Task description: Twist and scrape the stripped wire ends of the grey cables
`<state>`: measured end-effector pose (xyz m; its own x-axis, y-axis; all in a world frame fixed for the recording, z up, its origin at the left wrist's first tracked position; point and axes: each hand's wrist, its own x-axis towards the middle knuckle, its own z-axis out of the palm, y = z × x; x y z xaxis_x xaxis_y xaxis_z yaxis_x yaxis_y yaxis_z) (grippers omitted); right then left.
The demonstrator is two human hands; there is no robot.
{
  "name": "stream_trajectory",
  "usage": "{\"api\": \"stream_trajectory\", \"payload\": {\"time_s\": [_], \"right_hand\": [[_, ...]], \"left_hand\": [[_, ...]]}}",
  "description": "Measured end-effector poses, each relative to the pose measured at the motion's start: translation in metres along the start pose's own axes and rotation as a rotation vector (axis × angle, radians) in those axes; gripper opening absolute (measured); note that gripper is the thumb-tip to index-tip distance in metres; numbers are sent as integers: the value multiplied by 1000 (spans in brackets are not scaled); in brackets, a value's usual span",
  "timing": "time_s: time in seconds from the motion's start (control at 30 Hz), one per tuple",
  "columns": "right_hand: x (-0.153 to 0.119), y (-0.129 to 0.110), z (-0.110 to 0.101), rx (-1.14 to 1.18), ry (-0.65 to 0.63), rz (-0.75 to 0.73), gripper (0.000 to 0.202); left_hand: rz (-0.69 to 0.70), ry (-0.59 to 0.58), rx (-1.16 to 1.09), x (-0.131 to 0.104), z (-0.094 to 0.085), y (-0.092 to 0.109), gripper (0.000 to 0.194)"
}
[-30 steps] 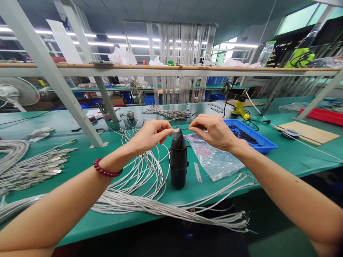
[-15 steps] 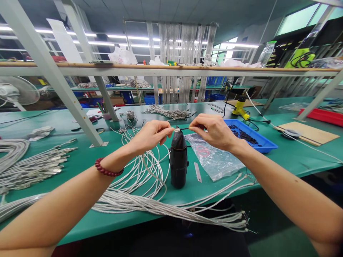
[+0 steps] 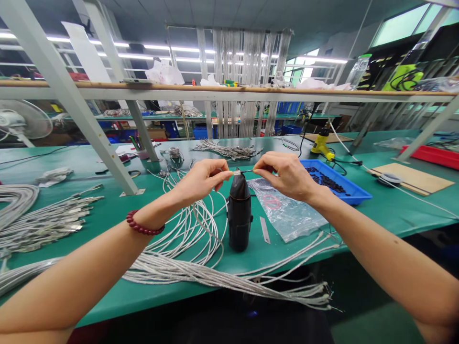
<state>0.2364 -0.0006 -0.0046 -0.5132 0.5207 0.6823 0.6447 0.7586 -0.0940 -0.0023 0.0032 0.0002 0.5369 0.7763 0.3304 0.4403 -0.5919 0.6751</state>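
Observation:
My left hand point(image 3: 210, 176), a red bead bracelet on its wrist, pinches a small pale cable end point(image 3: 236, 173) between thumb and fingertips. Opposite it, my right hand point(image 3: 281, 173) is closed on a thin dark strand point(image 3: 248, 171) that runs level toward that cable end. Both lie over the tapered tip of an upright black cylindrical device point(image 3: 239, 217), which I cannot identify. Whether they touch its tip, I cannot tell. A loose bundle of pale braided cables point(image 3: 195, 274) spreads beneath my left arm and along the bench edge.
A blue tray point(image 3: 358, 195) of small black pieces stands right, beside a clear plastic bag point(image 3: 287, 215) and a small metal ruler point(image 3: 264, 230). A yellow heat gun point(image 3: 322, 143) is behind. More cables point(image 3: 46, 220) lie left. A shelf rail point(image 3: 229, 94) crosses above the green bench point(image 3: 118, 301).
Both hands stay in nearly the same place above the black device, still pinching the cable end and the dark strand. The view has shifted very slightly.

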Motion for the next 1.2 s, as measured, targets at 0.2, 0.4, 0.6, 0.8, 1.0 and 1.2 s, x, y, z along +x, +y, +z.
{"api": "stream_trajectory", "payload": {"time_s": [0.2, 0.4, 0.6, 0.8, 1.0, 1.2], "right_hand": [[0, 1, 1, -14, -6, -20, 9], [0, 0, 0, -14, -13, -16, 10], [0, 0, 1, -7, -20, -31, 11], [0, 0, 2, -3, -18, -48, 12], [-1, 0, 2, 13, 19, -54, 9], [-1, -2, 2, 13, 32, -40, 8]], "left_hand": [[-37, -6, 22, -1, 1, -3, 33], [-46, 14, 1, -3, 1, 2, 20], [-62, -14, 32, -4, 0, 3, 30], [-17, -24, 100, -4, -2, 1, 43], [5, 9, -3, -6, -1, 5, 29], [-22, 53, 33, -5, -1, 7, 26]]}}
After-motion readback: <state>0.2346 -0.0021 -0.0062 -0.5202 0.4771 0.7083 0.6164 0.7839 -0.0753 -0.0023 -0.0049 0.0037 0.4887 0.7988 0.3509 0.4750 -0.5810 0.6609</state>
